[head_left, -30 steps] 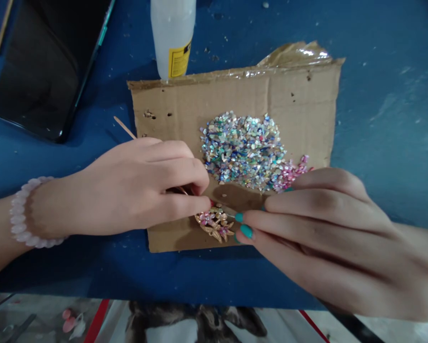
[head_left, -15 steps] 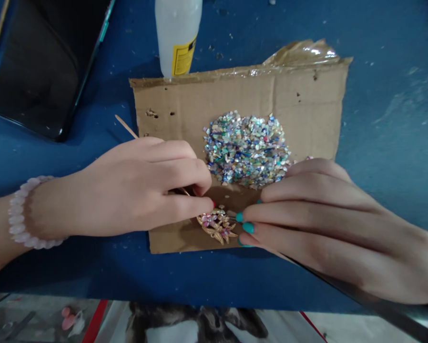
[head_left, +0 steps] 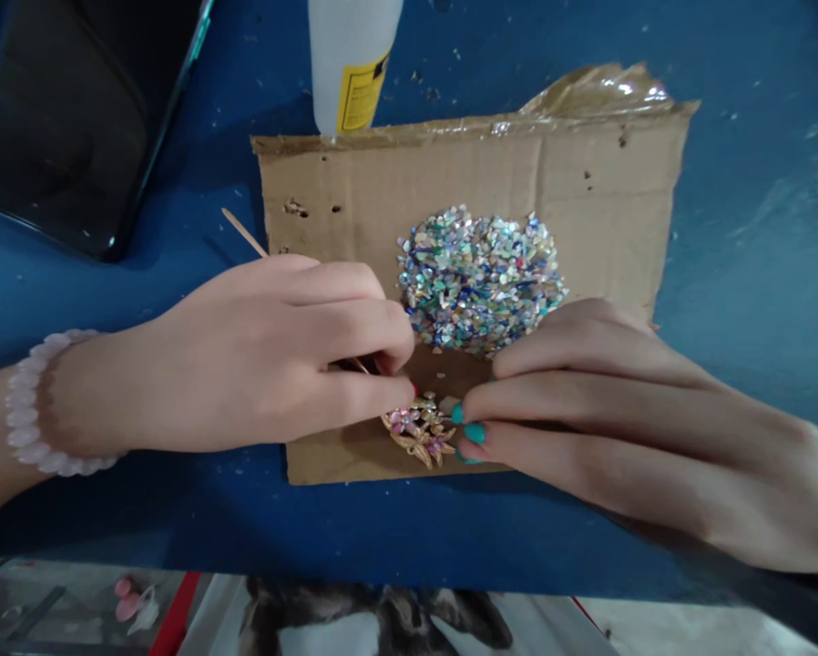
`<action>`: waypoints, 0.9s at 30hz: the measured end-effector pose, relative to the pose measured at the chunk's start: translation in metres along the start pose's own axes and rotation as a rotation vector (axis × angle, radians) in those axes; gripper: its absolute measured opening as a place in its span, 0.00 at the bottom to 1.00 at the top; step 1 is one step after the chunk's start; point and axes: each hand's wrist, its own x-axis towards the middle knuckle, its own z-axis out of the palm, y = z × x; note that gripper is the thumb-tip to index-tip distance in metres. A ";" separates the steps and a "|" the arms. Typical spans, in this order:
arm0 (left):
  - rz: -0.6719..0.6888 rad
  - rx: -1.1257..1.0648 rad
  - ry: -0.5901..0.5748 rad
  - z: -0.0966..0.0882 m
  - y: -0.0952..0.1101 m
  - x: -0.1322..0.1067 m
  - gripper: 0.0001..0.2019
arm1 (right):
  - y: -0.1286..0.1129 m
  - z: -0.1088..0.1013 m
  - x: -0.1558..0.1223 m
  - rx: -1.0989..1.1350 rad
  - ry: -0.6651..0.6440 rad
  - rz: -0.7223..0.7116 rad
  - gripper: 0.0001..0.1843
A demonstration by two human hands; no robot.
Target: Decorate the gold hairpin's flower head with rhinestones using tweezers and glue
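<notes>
A gold flower brooch [head_left: 419, 435] with pink petals lies near the front edge of the cardboard piece [head_left: 607, 210]. My left hand [head_left: 292, 355], wearing a pale bead bracelet, is closed around a thin wooden stick [head_left: 243, 231]; its thumb tip meets the brooch's upper left side. A small red spot shows at that thumb tip. From the right, my right hand [head_left: 614, 419], with teal nails, has its fingertips drawn together at the brooch's right edge. What they pinch is hidden; a small pale bit shows beside them. Behind both hands is a pile of shiny multicoloured chips [head_left: 484, 278].
A white bottle with a yellow label [head_left: 355, 73] stands at the cardboard's back edge. At the far left lies a dark phone [head_left: 74, 118] on the blue table [head_left: 757, 237]. Clear tape [head_left: 600, 91] sticks up from the cardboard's back edge.
The view has shifted slightly, so the cardboard, bottle and chips appear a little farther right and higher. My right fingertips have shifted slightly at the brooch; my left hand keeps its grip on the stick.
</notes>
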 end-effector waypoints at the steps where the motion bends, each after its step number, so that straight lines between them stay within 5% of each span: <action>1: 0.002 -0.010 0.004 0.000 -0.001 0.000 0.19 | -0.001 0.001 0.000 -0.016 0.003 -0.013 0.17; 11: 0.020 -0.046 0.124 0.005 0.001 -0.004 0.17 | -0.009 0.018 -0.010 -0.245 0.216 -0.203 0.21; 19: -0.052 -0.077 0.032 -0.001 0.001 0.002 0.18 | -0.010 0.014 -0.011 -0.247 0.174 -0.240 0.18; 27: 0.049 -0.008 0.053 0.002 -0.003 -0.003 0.22 | -0.013 0.016 -0.016 -0.241 0.226 -0.198 0.16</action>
